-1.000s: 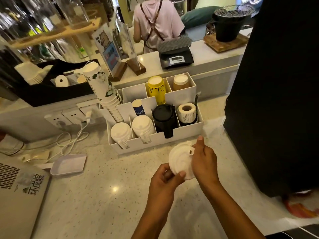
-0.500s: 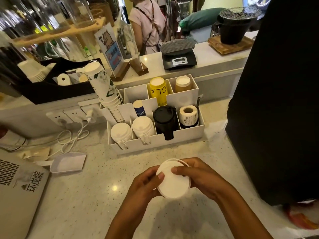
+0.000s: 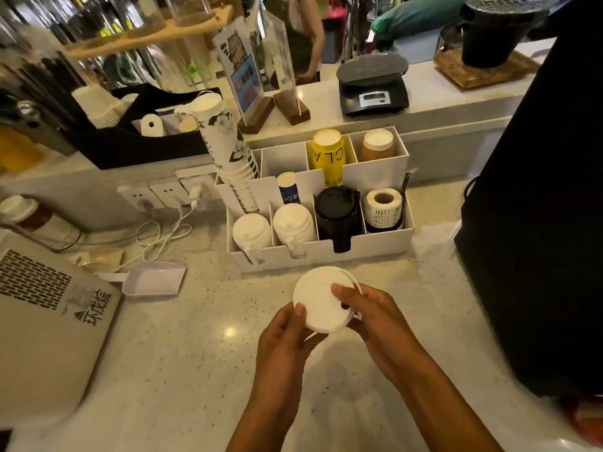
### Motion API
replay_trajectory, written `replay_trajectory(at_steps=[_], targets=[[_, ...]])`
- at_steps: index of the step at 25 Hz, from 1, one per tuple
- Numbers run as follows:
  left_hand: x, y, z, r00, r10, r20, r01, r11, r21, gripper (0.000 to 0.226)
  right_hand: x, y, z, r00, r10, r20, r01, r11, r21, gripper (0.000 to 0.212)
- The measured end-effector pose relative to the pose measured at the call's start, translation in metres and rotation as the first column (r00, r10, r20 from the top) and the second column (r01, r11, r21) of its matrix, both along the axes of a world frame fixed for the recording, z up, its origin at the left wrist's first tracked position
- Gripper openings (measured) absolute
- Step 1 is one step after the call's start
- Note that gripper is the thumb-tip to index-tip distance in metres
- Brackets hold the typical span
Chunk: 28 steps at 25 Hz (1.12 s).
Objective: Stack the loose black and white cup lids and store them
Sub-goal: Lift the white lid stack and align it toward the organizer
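Note:
Both hands hold white cup lids above the speckled counter, just in front of the white organiser. My left hand grips the lower left rim; my right hand covers the right side, thumb on top. A second rim shows behind the top lid. Inside the organiser's front row lie two stacks of white lids and a stack of black lids.
A label roll, a yellow cup stack and a tall printed cup stack fill the organiser. A white scoop and cables lie to the left, a grey device at far left. A large black appliance stands right.
The lids went from upright and facing me to flatter, and my hands closed in on both sides of them. The camera tilted and moved closer to the counter.

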<state>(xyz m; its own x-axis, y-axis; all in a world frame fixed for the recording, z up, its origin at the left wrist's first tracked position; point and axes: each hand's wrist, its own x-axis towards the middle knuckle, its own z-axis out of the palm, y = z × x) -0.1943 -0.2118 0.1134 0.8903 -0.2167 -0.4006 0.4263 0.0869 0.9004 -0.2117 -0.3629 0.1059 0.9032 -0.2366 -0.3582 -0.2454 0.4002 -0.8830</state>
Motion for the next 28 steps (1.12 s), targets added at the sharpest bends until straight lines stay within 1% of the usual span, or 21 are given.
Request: replay_trajectory(at_steps=[1,2,3,5,6,7,8,10,12,14,16,17,20,23,25,28], targets=[[0.003,0.005,0.0,1.0,-0.006,0.01,0.006,1.0,-0.015,0.055,0.001,0.0,-0.001,0.999,0.037,-0.021,-0.037,0.999,-0.002,0.049],[0.007,0.011,0.001,0.999,-0.041,0.023,0.041,0.999,-0.026,0.052,0.0,-0.002,-0.002,0.996,0.086,-0.031,-0.086,0.996,0.001,0.048],[0.011,0.017,0.003,0.994,-0.105,0.033,0.106,0.994,-0.019,0.049,0.0,-0.006,-0.002,0.99,0.139,-0.034,-0.139,0.99,0.005,0.044],[0.02,0.028,0.005,0.964,-0.262,0.037,0.26,0.965,0.045,0.045,-0.002,-0.011,-0.004,0.972,0.232,-0.031,-0.232,0.973,0.0,0.036],[0.023,0.032,0.004,0.95,-0.31,0.035,0.307,0.949,0.072,0.041,-0.002,-0.012,-0.004,0.963,0.268,-0.028,-0.268,0.963,-0.009,0.033],[0.026,0.034,0.003,0.946,-0.322,0.03,0.319,0.944,0.081,0.037,-0.002,-0.011,-0.004,0.957,0.289,-0.028,-0.289,0.957,-0.024,0.03],[0.027,0.034,0.002,0.952,-0.304,0.023,0.301,0.95,0.081,0.035,0.0,-0.01,-0.005,0.957,0.29,-0.022,-0.291,0.956,-0.041,0.029],[0.026,0.03,0.001,0.975,-0.222,-0.01,0.222,0.974,0.049,0.037,0.004,-0.007,-0.005,0.973,0.231,-0.013,-0.231,0.971,-0.059,0.034],[0.023,0.026,-0.003,0.984,-0.172,-0.051,0.172,0.985,0.007,0.043,0.007,-0.005,-0.006,0.987,0.161,-0.012,-0.161,0.987,-0.024,0.04],[0.018,0.025,-0.009,0.985,-0.166,-0.052,0.168,0.985,0.027,0.044,0.01,-0.003,-0.007,0.992,0.123,-0.014,-0.123,0.992,-0.014,0.043],[0.016,0.027,-0.013,0.99,-0.137,-0.043,0.139,0.989,0.045,0.04,0.011,0.0,-0.01,0.992,0.125,-0.01,-0.125,0.992,-0.009,0.043],[0.017,0.029,-0.015,0.991,-0.125,-0.04,0.126,0.991,0.039,0.039,0.012,0.002,-0.012,0.992,0.129,-0.016,-0.129,0.992,-0.002,0.041],[0.023,0.037,-0.014,0.995,-0.085,-0.05,0.085,0.996,-0.014,0.04,0.015,0.0,-0.016,0.984,0.175,-0.027,-0.175,0.984,0.01,0.023],[0.032,0.046,-0.012,0.995,-0.077,-0.063,0.075,0.996,-0.039,0.04,0.016,-0.001,-0.015,0.971,0.238,-0.008,-0.238,0.971,-0.014,0.019],[0.036,0.047,-0.01,0.993,-0.1,-0.065,0.1,0.995,-0.008,0.044,0.017,0.0,-0.015,0.974,0.227,-0.002,-0.227,0.973,-0.044,0.017],[0.039,0.042,-0.008,0.99,-0.128,-0.052,0.132,0.988,0.074,0.058,0.019,0.0,-0.02,0.985,0.171,-0.01,-0.171,0.983,-0.062,0.018]])
